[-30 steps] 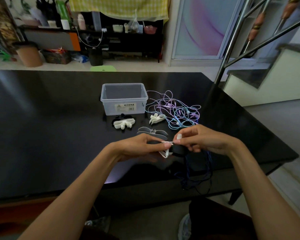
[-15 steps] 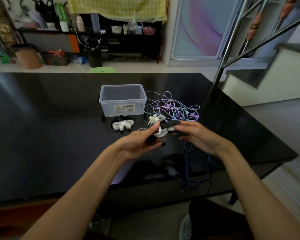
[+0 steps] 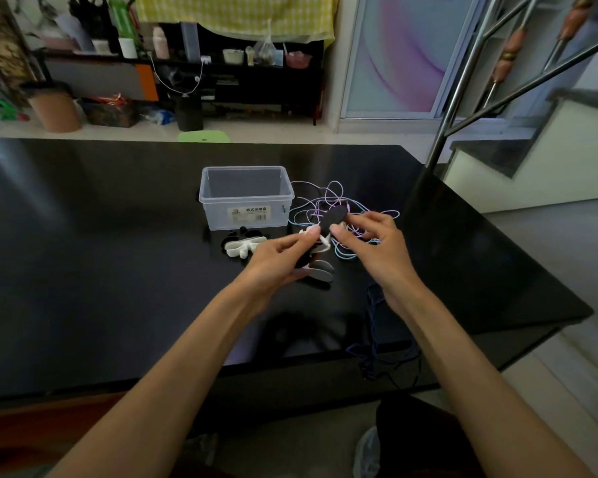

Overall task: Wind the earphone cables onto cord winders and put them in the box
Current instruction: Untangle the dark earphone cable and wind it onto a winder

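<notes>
My left hand (image 3: 273,258) and my right hand (image 3: 373,246) meet above the table, just in front of the cable tangle. Together they hold a dark oval cord winder (image 3: 332,217), tilted up toward the right. My left thumb and fingers pinch its lower end; my right thumb and fingers pinch its upper part. A dark earphone cable (image 3: 373,326) hangs from under my right hand, over the table's front edge. The clear plastic box (image 3: 246,198) stands open behind my hands. Pink and blue earphone cables (image 3: 328,198) lie tangled to its right.
A white cord winder (image 3: 244,246) lies in front of the box, with black ones beside it. Another pale winder (image 3: 321,270) lies under my left hand. The black table (image 3: 101,253) ends close on the right, where a metal stair rail (image 3: 463,81) rises.
Both hands have moved away from me and up, from near the table's front edge toward the cable tangle, carrying the dark winder. The hanging dark cable followed.
</notes>
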